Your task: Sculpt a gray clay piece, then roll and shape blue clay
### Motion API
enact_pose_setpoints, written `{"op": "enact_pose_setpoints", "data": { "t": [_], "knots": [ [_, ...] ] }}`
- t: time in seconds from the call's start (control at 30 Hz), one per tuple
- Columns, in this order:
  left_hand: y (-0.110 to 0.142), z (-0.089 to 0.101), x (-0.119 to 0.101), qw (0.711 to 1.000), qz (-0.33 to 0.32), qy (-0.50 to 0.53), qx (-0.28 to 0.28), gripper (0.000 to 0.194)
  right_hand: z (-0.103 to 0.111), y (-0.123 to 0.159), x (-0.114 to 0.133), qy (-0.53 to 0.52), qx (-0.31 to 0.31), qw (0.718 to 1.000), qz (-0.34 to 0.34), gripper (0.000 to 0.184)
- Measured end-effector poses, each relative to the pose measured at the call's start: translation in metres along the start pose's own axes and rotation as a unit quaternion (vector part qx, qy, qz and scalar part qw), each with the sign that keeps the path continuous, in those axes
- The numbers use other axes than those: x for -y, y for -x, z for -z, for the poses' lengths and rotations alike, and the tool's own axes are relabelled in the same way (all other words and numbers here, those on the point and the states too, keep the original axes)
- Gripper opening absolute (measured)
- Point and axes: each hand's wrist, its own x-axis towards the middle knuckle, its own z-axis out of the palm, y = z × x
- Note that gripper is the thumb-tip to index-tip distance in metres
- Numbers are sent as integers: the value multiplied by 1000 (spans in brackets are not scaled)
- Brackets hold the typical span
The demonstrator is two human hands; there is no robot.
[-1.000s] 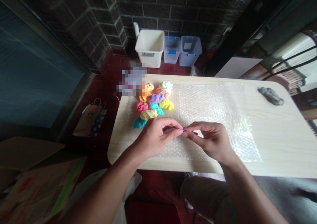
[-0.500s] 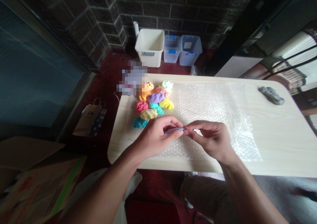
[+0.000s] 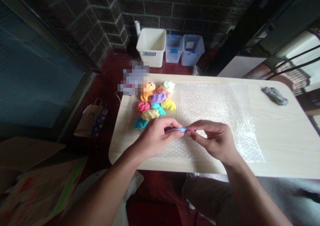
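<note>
Between my hands, above the bubble wrap (image 3: pixel 212 103), is a thin light-blue piece of what looks like modelling clay (image 3: pixel 182 129). My left hand (image 3: pixel 162 132) pinches it between thumb and fingers. At its other end my right hand (image 3: pixel 212 137) closes thumb and fingertips on it. Just beyond my left hand lie several soft lumps in different colours: a teal lump (image 3: pixel 140 123), a pale yellow lump (image 3: pixel 150 114), a red lump (image 3: pixel 143 107), a purple lump (image 3: pixel 157 98) and a bright yellow lump (image 3: pixel 168 104) among them.
A grey lump (image 3: pixel 275 96) rests at the right end of the pale wooden table (image 3: pixel 282 136). Past the far edge stand a white bin (image 3: pixel 152 58) and two clear plastic boxes (image 3: pixel 191 54). On the floor at left are a paper bag (image 3: pixel 87 119) and a cardboard box (image 3: pixel 42 186).
My fingertips have moved slightly apart, and more of the light-blue piece shows between them. Both hands keep their pinch. The lumps on the table have not moved.
</note>
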Motion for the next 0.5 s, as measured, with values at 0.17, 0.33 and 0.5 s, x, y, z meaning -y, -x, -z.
{"op": "enact_pose_setpoints", "data": {
  "t": [0.17, 0.33, 0.5],
  "knots": [
    [1, 1, 2, 997, 9, -68, 24, 13, 2, 0, 1, 34, 2, 999, -11, 10],
    [4, 3, -1, 989, 9, -140, 47, 18, 2, -2, 4, 58, 35, 998, 10, 15],
    [6, -1, 3, 984, 1, -175, 37, 19, 1, -3, 6, 112, 38, 993, 4, 9]
  ]
}}
